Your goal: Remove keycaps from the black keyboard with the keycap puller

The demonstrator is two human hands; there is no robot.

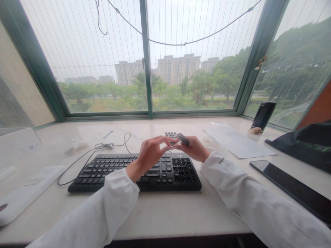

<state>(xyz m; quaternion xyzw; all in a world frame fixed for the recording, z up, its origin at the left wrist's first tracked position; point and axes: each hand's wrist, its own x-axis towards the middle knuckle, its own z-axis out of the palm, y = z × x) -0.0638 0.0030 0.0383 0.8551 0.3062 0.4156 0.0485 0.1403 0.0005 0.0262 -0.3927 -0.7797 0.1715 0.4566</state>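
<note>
A black keyboard (pixel 111 170) lies on the pale counter (pixel 168 213) in front of me. Both my hands hover just above its right half, in white sleeves. My right hand (pixel 193 148) is closed round a small dark elongated object (pixel 183 138), perhaps a key puller or a keycap. My left hand (pixel 151 152) reaches toward it, thumb and forefinger pinching at the object's left end. Several loose grey keycaps (pixel 170 134) sit on the counter just behind the hands.
The keyboard's cable (pixel 103 147) coils behind it on the left. Paper sheets (pixel 236 139) lie at right, with a dark phone (pixel 294 186) and a black bag (pixel 307 144) nearer the right edge. White packaging (pixel 23 193) sits at left. Windows enclose the back.
</note>
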